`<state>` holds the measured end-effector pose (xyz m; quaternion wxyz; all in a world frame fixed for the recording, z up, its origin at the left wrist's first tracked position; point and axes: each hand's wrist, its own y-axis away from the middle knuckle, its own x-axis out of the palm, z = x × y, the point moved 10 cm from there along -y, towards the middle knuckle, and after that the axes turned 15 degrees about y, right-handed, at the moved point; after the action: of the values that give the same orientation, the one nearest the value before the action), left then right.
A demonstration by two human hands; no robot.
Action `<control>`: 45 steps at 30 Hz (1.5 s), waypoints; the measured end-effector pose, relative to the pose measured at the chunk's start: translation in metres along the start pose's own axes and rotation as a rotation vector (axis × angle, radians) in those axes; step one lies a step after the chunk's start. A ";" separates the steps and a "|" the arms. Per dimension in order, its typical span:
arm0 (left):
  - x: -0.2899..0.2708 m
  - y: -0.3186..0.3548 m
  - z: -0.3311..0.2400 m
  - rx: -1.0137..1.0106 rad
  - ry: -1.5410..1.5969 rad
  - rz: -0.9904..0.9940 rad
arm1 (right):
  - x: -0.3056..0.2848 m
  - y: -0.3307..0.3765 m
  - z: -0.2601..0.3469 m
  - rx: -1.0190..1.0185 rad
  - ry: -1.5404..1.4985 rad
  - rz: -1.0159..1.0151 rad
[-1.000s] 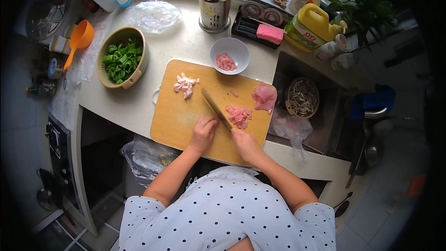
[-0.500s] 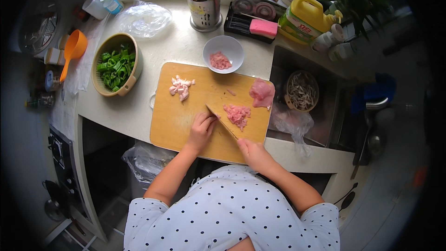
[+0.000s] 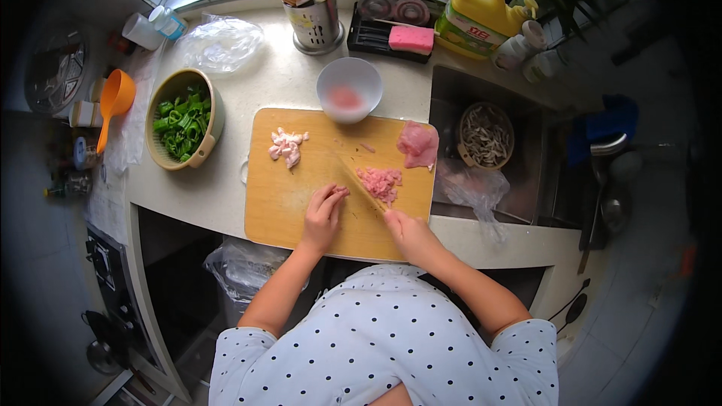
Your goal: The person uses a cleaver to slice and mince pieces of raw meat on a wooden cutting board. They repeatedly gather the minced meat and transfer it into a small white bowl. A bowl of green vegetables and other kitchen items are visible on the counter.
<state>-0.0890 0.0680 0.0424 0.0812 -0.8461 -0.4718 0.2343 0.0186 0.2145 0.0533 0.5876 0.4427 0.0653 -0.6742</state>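
Note:
My right hand (image 3: 412, 234) is closed around the handle of a knife (image 3: 362, 186), whose blade slants up and left over the wooden cutting board (image 3: 286, 203). Curled on the board left of the blade, my left hand (image 3: 323, 218) pinches a small strip of pink meat (image 3: 341, 190). Just right of the blade lies a heap of sliced meat (image 3: 381, 183). A larger piece of raw meat (image 3: 417, 144) rests at the board's far right corner. Whitish pieces, apparently fat (image 3: 286, 146), sit at the far left. Behind the board, a white bowl (image 3: 350, 79) holds some pink meat.
A basket (image 3: 213, 139) of cut green peppers stands left of the board. To the right, the sink (image 3: 444, 105) holds a bowl (image 3: 468, 156) of greyish strips and a plastic bag (image 3: 481, 188). A chopstick holder (image 3: 314, 26) and yellow jug (image 3: 477, 11) stand behind.
The view has shifted slightly. My left hand has drawn a little away from the blade, and the meat strip in its fingers now shows. My right hand keeps its hold on the knife.

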 end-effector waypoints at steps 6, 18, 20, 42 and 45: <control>0.006 0.001 0.001 0.046 -0.105 0.089 | 0.012 0.016 0.010 -0.050 0.087 0.126; 0.006 0.001 0.000 0.042 -0.099 0.035 | 0.022 0.005 -0.002 0.041 0.053 0.104; 0.006 0.001 -0.005 0.077 -0.094 0.029 | 0.012 0.018 -0.019 0.088 -0.028 0.072; -0.001 0.006 0.004 0.002 -0.148 0.043 | 0.029 -0.001 0.005 -0.028 0.085 0.048; -0.001 0.005 -0.003 0.013 -0.074 0.036 | 0.015 0.012 -0.018 0.009 0.015 0.016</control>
<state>-0.0840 0.0649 0.0436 0.0649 -0.8447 -0.4577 0.2698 0.0398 0.2113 0.0377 0.5906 0.4507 0.0630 -0.6664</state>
